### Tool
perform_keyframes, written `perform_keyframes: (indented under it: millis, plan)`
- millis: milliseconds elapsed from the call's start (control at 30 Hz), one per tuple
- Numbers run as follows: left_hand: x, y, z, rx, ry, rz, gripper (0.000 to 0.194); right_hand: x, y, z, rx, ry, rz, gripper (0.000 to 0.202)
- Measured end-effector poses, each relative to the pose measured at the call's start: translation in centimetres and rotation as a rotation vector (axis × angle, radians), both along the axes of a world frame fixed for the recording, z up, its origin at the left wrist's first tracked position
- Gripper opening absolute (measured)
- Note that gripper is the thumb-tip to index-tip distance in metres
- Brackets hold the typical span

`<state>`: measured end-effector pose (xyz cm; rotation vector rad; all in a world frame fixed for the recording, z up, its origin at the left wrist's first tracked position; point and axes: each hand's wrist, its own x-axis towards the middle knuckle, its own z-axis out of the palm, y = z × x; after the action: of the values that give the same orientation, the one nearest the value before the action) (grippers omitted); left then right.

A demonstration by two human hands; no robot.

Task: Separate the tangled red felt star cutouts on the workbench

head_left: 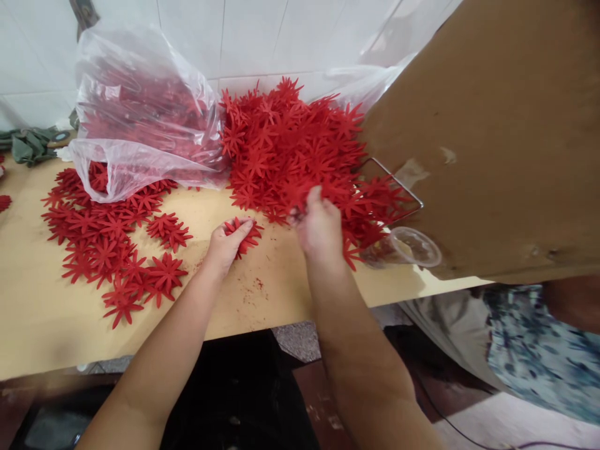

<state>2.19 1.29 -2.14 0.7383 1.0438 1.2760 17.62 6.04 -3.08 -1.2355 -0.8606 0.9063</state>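
Observation:
My left hand (pixel 229 244) is closed around a few red flower-shaped cutouts (pixel 244 236), just above the table. At the front edge of a large heap of red flower cutouts (pixel 295 137) is my right hand (pixel 319 225). Its fingers are curled and somewhat blurred, and a smeared red flower cutout shows at the fingertips. Further left, a looser pile of the same cutouts (pixel 98 237) spreads over the table, with small stacks near its right side.
A clear plastic bag (pixel 145 112) full of red cutouts stands against the tiled wall. To the right, a large brown board (pixel 497 137) rises beside a bent metal wire (pixel 407 190) and a clear plastic cup (pixel 415 245). Another person's patterned clothing (pixel 539 350) shows at lower right.

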Motion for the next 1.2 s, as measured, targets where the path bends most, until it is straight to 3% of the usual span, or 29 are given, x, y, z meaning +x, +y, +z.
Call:
perform_keyframes:
  millis: [133,267,300,400,467,633,767,867,1000,1200]
  plan:
    - [0.0,0.0,0.3,-0.044,-0.028,-0.002,0.020,2.9,1.2,-1.3,-0.015,-0.001,0.077,0.053]
    - [-0.2,0.1,0.2,-0.074,-0.066,-0.058,0.018,0.8,-1.1,-1.0,0.020,-0.137,0.026,0.052]
    - [-0.3,0.1,0.1,-0.069,-0.071,-0.061,0.015,-0.3,-1.9,-0.7,0.024,-0.169,0.091,0.050]
    - [-0.5,0.3,-0.3,-0.041,-0.097,-0.038,0.008,-3.6,-3.9,0.4,-0.025,-0.247,0.456,0.047]
    - [-0.5,0.5,-0.4,-0.036,-0.099,-0.007,0.007,-4.8,-4.3,0.7,-0.043,-0.235,0.545,0.049]
    - [-0.3,0.6,-0.8,0.029,-0.050,-0.001,0.022,-4.4,-3.7,0.7,-0.049,-0.030,0.551,0.045]
    - [0.2,0.6,-1.1,0.130,0.002,-0.074,0.030,-3.8,-3.4,1.0,-0.069,-0.004,0.582,0.036]
    - [0.3,0.6,-1.2,0.129,0.047,-0.085,0.034,-3.9,-3.2,0.8,-0.054,0.023,0.522,0.032]
    - [0.2,0.5,-1.0,0.160,0.116,-0.142,0.021,-3.8,-2.7,0.3,-0.026,-0.042,0.327,0.036]
    - [0.3,0.3,-0.6,0.113,0.167,-0.153,0.004,-3.3,-2.7,-0.1,-0.041,-0.139,0.265,0.043]
